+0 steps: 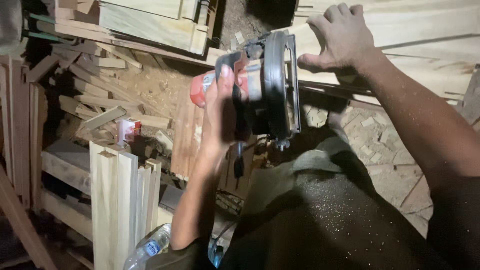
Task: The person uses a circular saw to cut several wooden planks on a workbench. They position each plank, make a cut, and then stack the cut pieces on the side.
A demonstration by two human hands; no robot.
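My left hand (pixel 218 117) grips the handle of a red and black circular saw (pixel 265 85), held up in the middle of the view with its round guard facing right. My right hand (pixel 337 37) rests flat on a pale wooden plank (pixel 415 30) at the upper right, fingers spread, just right of the saw's guard. The saw's cord (pixel 239 162) hangs down below my left hand. My sawdust-speckled dark trousers (pixel 320 220) fill the lower middle.
Pale planed boards (pixel 117 200) stand on end at the lower left. Offcuts and scrap strips (pixel 100 90) are piled at the left with sawdust on the floor. A clear plastic bottle (pixel 150 247) lies at the bottom. A wooden frame piece (pixel 155 22) leans at the top.
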